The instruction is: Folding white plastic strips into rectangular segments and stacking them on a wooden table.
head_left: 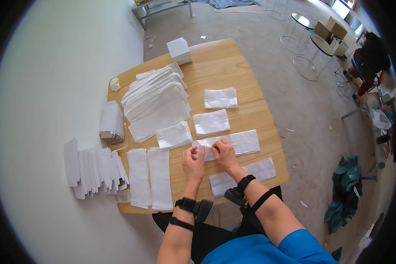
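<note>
A long, slightly shiny white folded sheet lies crosswise on the wooden table in front of me. At its left end, the fingers of my left hand are pinched together on the edge. Close beside it, my right hand pinches the same sheet from above, thumb and fingers bent. Just beyond lie two short folded white stacks, one nearer and one farther. Under my right forearm is another long white strip, partly covered by the arm.
A fanned pile of white sheets covers the table's far left. Two long white strips lie left of my hands. White card pieces and a box stand along the wall. Another white box is at the back. A person sits far right.
</note>
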`<move>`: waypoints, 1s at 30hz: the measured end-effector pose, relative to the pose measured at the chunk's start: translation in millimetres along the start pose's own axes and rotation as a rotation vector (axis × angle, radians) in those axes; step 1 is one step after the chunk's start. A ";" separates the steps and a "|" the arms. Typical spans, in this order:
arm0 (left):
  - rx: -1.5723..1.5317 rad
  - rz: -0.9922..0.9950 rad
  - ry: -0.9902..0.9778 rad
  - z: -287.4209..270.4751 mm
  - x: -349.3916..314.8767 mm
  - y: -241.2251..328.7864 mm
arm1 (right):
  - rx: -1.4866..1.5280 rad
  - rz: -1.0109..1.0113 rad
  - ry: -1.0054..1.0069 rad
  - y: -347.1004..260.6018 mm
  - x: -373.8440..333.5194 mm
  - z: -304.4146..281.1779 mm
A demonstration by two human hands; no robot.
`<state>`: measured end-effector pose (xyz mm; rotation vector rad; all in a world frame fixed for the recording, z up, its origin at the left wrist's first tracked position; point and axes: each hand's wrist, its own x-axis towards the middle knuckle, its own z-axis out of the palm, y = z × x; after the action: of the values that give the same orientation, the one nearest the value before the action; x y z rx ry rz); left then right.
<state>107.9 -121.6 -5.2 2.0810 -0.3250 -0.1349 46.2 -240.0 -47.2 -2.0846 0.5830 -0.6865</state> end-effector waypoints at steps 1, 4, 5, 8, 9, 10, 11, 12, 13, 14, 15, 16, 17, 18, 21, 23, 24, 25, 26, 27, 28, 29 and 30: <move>-0.002 0.004 0.002 3.0 4.1 -8.4 | 0.011 0.009 -0.006 -9.5 1.0 0.6; 0.208 0.107 0.122 4.7 19.9 -24.4 | -0.077 0.144 -0.071 -54.0 -12.4 -6.7; 0.080 0.029 0.068 0.0 19.2 -11.5 | -0.090 0.149 -0.057 -62.7 -17.1 -16.2; -0.148 -0.057 -0.117 -14.7 3.6 33.8 | 0.733 1.015 -0.288 -65.5 -35.9 -37.8; -0.312 -0.076 -0.204 -25.8 -5.0 39.9 | 1.202 1.074 -0.198 -60.8 -41.5 -36.7; -0.475 -0.100 -0.291 -37.6 -13.3 45.6 | 1.673 1.100 -0.095 -62.6 -44.0 -38.8; -0.472 -0.099 -0.290 -50.3 -21.5 52.6 | 1.822 0.973 0.092 -61.0 -44.3 -44.0; -0.545 -0.143 -0.360 -65.6 -30.9 64.1 | 1.826 0.971 0.089 -50.6 -45.7 -48.4; -0.613 -0.187 -0.417 -82.2 -39.9 68.9 | 1.786 0.939 0.151 -33.1 -49.2 -48.2; -0.612 -0.189 -0.406 -94.2 -46.7 63.4 | 1.737 0.909 0.216 -20.0 -54.5 -53.3; -0.565 -0.160 -0.413 -107.9 -51.3 55.0 | 1.741 0.915 0.192 -19.5 -57.4 -62.8; -0.521 -0.132 -0.422 -116.5 -56.3 47.2 | 1.663 0.874 0.193 -21.6 -59.7 -75.8; -0.521 -0.133 -0.403 -120.5 -61.9 39.6 | 1.586 0.831 0.194 -24.9 -62.6 -88.5; -0.557 -0.163 -0.391 -124.3 -67.8 31.2 | 1.590 0.834 0.171 -31.2 -68.0 -101.5; -0.603 -0.230 -0.373 -133.7 -85.3 21.2 | 1.257 0.839 0.000 -41.3 -89.3 -129.7; -0.614 -0.289 -0.361 -134.9 -98.2 15.7 | 1.004 0.856 -0.058 -39.9 -110.6 -134.8; -0.619 -0.283 -0.357 -136.0 -104.2 7.2 | 1.003 0.847 -0.060 -41.9 -118.9 -136.2; -0.496 -0.273 -0.343 -136.1 -111.0 -3.2 | 0.940 0.843 -0.081 -42.6 -127.5 -138.2; -0.372 -0.263 -0.328 -136.2 -119.0 -12.8 | 0.877 0.839 -0.100 -43.1 -135.8 -140.2; -0.429 -0.287 -0.275 -132.3 -130.4 -12.1 | 0.877 0.864 -0.115 -43.2 -144.5 -142.2; -0.434 -0.282 -0.281 -132.4 -139.9 -16.2 | 0.873 0.858 -0.107 -40.3 -154.8 -144.7; -0.467 -0.326 -0.270 -133.3 -150.3 -22.1 | 0.795 0.842 -0.148 -35.1 -165.7 -146.2; -0.497 -0.375 -0.258 -135.1 -159.9 -27.3 | 0.715 0.829 -0.190 -32.6 -173.9 -147.9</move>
<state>-9.8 49.2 34.0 1.6081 -0.0396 -0.6471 -174.1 -199.9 7.7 -1.0783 0.8546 -0.1539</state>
